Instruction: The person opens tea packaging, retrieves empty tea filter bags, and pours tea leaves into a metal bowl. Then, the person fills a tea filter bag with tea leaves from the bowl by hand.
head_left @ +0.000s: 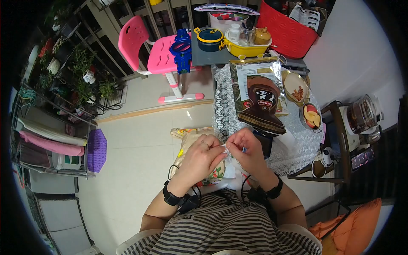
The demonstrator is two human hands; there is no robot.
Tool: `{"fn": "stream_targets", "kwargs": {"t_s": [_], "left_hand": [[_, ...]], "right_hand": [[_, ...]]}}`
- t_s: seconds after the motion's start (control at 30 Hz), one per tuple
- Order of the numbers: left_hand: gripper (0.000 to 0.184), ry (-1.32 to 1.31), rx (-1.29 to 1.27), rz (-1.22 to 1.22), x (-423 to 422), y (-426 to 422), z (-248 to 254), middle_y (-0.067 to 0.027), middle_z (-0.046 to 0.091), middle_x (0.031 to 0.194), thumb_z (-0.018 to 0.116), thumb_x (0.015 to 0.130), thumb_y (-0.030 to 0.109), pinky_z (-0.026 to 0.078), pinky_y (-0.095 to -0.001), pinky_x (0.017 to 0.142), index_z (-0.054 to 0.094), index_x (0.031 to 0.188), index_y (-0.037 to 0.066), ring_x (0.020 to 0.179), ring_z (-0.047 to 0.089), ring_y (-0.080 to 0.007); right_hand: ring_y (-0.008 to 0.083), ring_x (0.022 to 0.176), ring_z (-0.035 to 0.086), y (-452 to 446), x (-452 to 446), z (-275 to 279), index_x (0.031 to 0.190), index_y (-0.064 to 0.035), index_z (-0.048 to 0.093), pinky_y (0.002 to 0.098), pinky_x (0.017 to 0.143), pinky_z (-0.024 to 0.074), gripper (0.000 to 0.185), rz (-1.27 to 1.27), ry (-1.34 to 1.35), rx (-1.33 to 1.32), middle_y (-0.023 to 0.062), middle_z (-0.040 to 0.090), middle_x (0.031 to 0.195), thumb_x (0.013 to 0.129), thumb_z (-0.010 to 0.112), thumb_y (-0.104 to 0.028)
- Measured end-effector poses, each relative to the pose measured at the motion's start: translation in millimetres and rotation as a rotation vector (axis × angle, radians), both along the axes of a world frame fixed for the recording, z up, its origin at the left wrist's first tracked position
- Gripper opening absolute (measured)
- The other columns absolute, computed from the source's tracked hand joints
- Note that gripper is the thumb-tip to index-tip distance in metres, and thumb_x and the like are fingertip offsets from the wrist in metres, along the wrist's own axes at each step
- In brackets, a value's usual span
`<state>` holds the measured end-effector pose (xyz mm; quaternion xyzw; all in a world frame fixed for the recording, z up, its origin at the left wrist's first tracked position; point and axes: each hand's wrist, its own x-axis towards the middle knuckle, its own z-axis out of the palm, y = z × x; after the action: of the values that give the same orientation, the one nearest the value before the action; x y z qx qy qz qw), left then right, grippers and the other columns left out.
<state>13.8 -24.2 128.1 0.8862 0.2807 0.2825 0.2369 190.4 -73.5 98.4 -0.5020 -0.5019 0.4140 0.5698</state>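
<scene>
My left hand [201,156] and my right hand [247,152] meet in front of my body, fingers pinched closed and fingertips almost touching. Between them is a small thin whitish piece [225,148], perhaps plastic film; its kind is unclear. Below the hands lies white plastic [230,172], partly hidden by my wrists. A cream cloth with a floral print [216,173] is under and beside my left hand. A dark brown printed pouch [264,100] lies on the table, beyond my right hand.
The table has a silvery patterned cover [225,97]. On it are a plate with small brown pieces [296,88] and a bowl of cut fruit [311,117]. Behind stand a yellow tub [246,50] and a dark lidded pot [210,40]. A pink chair [163,53] is at the back left.
</scene>
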Motion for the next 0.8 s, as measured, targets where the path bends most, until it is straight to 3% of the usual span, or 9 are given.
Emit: {"fn": "stream_targets", "kwargs": {"t_s": [0.07,0.13,0.27,0.47,0.67,0.8], "left_hand": [[0.011,-0.012,0.044,0.001,1,1,-1,-0.0090,0.060,0.094,0.072,0.078,0.010,0.050,-0.0362,0.078,0.070,0.088,0.004,0.089,0.059,-0.0290],[0.010,-0.159,-0.093,0.023,0,1,-7,-0.0084,0.061,0.096,0.074,0.077,0.009,0.050,-0.0351,0.078,0.070,0.085,0.004,0.091,0.060,-0.0269],[0.013,-0.203,-0.155,0.022,-1,-1,-10,-0.0083,0.062,0.098,0.076,0.075,0.008,0.050,-0.0345,0.079,0.069,0.085,0.004,0.094,0.061,-0.0258],[0.016,-0.086,-0.211,0.006,-7,-5,-11,-0.0098,0.061,0.097,0.078,0.073,0.009,0.051,-0.0341,0.076,0.066,0.084,0.004,0.090,0.062,-0.0277],[0.018,0.055,-0.079,-0.027,-11,-3,-7,-0.0089,0.062,0.091,0.078,0.073,0.010,0.051,-0.0340,0.074,0.067,0.086,0.004,0.083,0.063,-0.0275],[0.017,-0.154,-0.128,0.001,-6,-2,-8,-0.0084,0.064,0.091,0.078,0.073,0.010,0.052,-0.0337,0.075,0.067,0.085,0.005,0.082,0.064,-0.0265]], "right_hand": [[0.0019,0.067,0.050,-1,-1,-4,0.084,-0.0061,0.048,0.0185,0.056,0.0392,0.019,-0.056,0.035,-0.034,0.0016,0.063,0.086,0.084,0.066,-0.001],[0.0019,0.067,0.050,-4,-2,-4,0.084,-0.0061,0.048,0.0187,0.056,0.0391,0.019,-0.043,0.033,-0.005,0.0017,0.063,0.086,0.084,0.066,-0.001],[0.0024,0.068,0.050,-8,-6,1,0.086,-0.0056,0.049,0.0191,0.056,0.0390,0.017,-0.031,-0.014,0.014,0.0020,0.062,0.088,0.085,0.066,-0.001],[0.0037,0.066,0.049,-11,-11,-2,0.086,-0.0047,0.049,0.0196,0.055,0.0388,0.015,0.024,-0.047,-0.003,0.0023,0.062,0.087,0.086,0.064,-0.001],[0.0038,0.067,0.049,-13,-11,-7,0.087,-0.0047,0.049,0.0192,0.056,0.0390,0.016,0.033,-0.058,0.016,0.0027,0.061,0.088,0.086,0.064,0.000],[0.0030,0.068,0.049,-12,-12,-7,0.088,-0.0053,0.047,0.0185,0.057,0.0390,0.017,-0.037,0.006,0.060,0.0025,0.061,0.089,0.087,0.063,0.001]]}}
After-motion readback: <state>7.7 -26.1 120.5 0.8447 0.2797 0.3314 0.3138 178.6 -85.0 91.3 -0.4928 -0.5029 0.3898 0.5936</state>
